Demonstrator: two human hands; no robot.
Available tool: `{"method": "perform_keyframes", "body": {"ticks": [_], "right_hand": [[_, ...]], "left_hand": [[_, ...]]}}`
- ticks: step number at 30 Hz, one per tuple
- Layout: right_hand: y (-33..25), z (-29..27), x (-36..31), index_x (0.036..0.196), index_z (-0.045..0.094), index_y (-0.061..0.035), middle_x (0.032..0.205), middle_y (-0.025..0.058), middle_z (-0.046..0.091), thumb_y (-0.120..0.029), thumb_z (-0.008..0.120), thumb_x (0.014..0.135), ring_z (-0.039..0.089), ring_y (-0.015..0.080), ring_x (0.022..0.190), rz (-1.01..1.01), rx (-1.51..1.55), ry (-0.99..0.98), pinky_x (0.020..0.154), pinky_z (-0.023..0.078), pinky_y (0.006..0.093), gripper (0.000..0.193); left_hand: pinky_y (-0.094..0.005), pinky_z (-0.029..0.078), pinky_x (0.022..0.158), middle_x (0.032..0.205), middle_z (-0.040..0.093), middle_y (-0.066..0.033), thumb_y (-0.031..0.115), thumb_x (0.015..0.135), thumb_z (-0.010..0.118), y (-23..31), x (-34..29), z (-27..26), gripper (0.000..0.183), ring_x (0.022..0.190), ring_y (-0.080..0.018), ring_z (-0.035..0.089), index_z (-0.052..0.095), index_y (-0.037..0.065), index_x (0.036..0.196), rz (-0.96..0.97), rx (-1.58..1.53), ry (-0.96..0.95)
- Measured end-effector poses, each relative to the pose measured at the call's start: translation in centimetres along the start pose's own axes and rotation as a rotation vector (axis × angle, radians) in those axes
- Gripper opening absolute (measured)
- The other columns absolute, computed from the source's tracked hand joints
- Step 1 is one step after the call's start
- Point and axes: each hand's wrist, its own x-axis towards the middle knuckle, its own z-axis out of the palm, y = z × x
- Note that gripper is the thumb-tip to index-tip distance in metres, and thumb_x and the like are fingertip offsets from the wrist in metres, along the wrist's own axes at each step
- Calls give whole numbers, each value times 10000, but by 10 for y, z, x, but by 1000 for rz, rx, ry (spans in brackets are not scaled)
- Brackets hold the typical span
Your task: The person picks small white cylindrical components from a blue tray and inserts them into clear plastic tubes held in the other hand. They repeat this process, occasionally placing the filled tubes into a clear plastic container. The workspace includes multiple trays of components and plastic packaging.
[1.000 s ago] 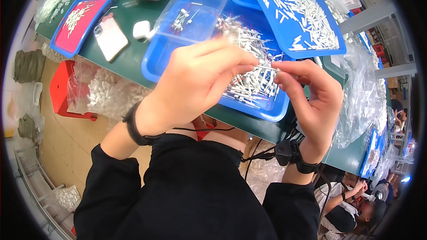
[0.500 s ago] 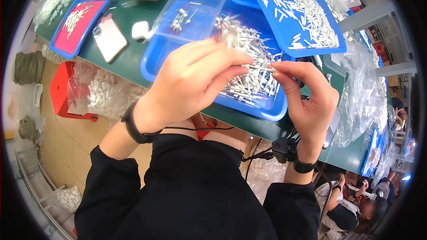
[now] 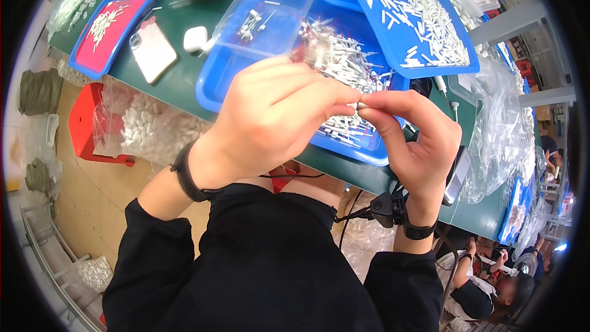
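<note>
In front of me, above a large blue tray (image 3: 207,83), my two hands meet at the fingertips. My left hand (image 3: 264,114) is closed in a pinch, and so is my right hand (image 3: 427,138). Between them shows a bit of a small thin white rod-like part (image 3: 359,105); most of it is covered by the fingers. Beneath, a heap of similar thin white parts (image 3: 344,64) fills the tray, some with reddish bits among them. A clear plastic box (image 3: 279,37) holding a few such parts rests over the tray's left side.
A tilted blue tray (image 3: 393,49) of short white tubes overlaps at the right. Leftward on the green table (image 3: 181,95) lie a phone (image 3: 152,52), a white earbud case (image 3: 195,39) and a pink-lined blue tray (image 3: 117,46). Clear bags (image 3: 498,129) lie at right; a person (image 3: 485,283) sits beyond.
My hands have come together: the gap where the thin rod showed has closed. My right hand has moved slightly left and my left hand slightly right.
</note>
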Motion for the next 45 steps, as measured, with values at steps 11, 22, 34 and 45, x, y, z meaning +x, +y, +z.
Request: {"method": "perform_keyframes", "body": {"ticks": [11, 22, 34, 45], "right_hand": [[26, 1, 16, 1165, 587, -117, 871, 41, 704, -226, 806, 730, 653, 215, 729, -10, -134, -92, 653, 507, 315, 499], [124, -32, 33, 918, 714, -10, 841, 144, 704, -182, 727, 759, 681, 265, 763, 483, -413, -154, 678, 512, 340, 235], [144, -14, 38, 878, 721, -26, 791, 163, 694, -106, 637, 745, 680, 318, 758, 427, -506, -173, 722, 526, 377, 176], [152, -23, 36, 958, 700, -6, 802, 172, 686, -228, 672, 815, 672, 318, 773, 510, -570, 145, 717, 516, 392, 266]], "left_hand": [[-344, 492, 655, 839, 689, -93, 5, 801, 645, -25, 4, 13, 179, 738, -269, 644, 709, 29, 967, -60, 37, -72], [-425, 512, 747, 857, 669, -221, 154, 819, 666, -144, 15, -4, 218, 823, -380, 647, 668, -8, 966, -715, 528, -606], [-448, 530, 777, 824, 668, -253, 122, 768, 619, -157, 16, 20, 199, 831, -409, 655, 659, -46, 868, -706, 611, -558], [-275, 542, 722, 839, 724, -123, 144, 861, 655, -114, 21, -14, 254, 773, -162, 702, 681, 6, 1073, -579, 315, 136]]}}
